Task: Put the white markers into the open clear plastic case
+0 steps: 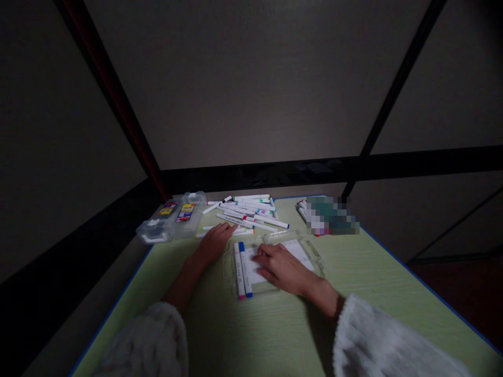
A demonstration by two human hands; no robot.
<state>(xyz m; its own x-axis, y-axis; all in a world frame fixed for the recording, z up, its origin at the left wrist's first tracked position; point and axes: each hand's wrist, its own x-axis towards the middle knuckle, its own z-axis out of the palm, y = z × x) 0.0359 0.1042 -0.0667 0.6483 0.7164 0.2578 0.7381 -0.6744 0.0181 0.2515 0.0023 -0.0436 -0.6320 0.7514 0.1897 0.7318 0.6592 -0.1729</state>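
Angling inward, left hand lies by markers, right hand bends over clear tray; grips unclear.

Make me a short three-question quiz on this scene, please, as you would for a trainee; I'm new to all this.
1. How many markers lie side by side in the clear tray?
2. True or false, about the right hand: it is over the labelled plastic case.
3. Which is nearest the left hand?
A. the wall
B. the loose markers
C. the labelled plastic case

Key:
1. Two, one blue-ended and one pink-ended.
2. False; it is over the clear tray.
3. B.
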